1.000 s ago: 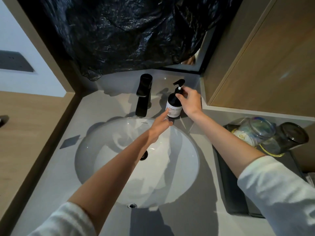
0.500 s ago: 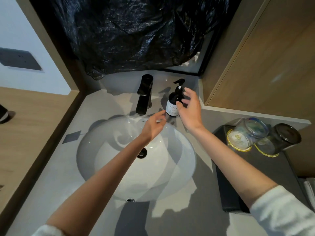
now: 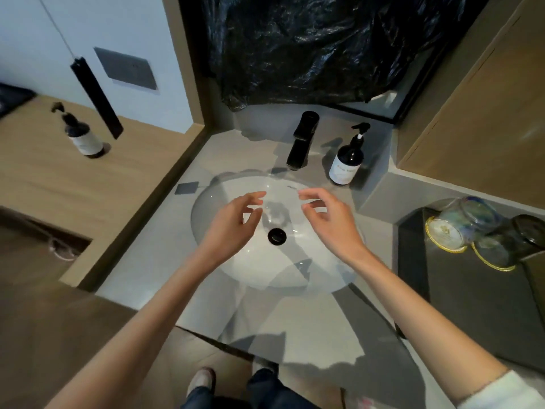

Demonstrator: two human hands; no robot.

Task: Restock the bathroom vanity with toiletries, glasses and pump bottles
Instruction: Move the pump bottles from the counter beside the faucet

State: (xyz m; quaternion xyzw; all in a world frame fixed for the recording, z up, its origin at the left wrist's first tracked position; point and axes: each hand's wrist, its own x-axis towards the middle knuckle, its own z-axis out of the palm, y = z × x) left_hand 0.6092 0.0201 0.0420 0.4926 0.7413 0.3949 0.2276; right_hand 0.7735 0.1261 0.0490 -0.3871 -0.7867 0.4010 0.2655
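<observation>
Both hands are hovering empty over the round white ceramic basin [image 3: 298, 270], the left hand [image 3: 236, 224] and the right hand [image 3: 331, 221] facing each other with fingers loosely curled and spread, gripping nothing. Beyond the right fingertips, the dark pump bottle with a white label [image 3: 346, 160] is standing upright on the grey counter [image 3: 165, 261], just beside the black faucet [image 3: 300, 141]. Well out past the right wrist, two upturned glasses [image 3: 472, 228] are sitting on a dark tray [image 3: 472, 314], and far beyond the left fingers a second dark pump bottle [image 3: 82, 137] is standing on a wooden ledge [image 3: 59, 184]

Grey stone vanity counter [image 3: 165, 246] in a wood-panelled corner.
Crumpled black plastic sheet [image 3: 318, 45] covers the mirror; pale wall [image 3: 88, 22] at left.
</observation>
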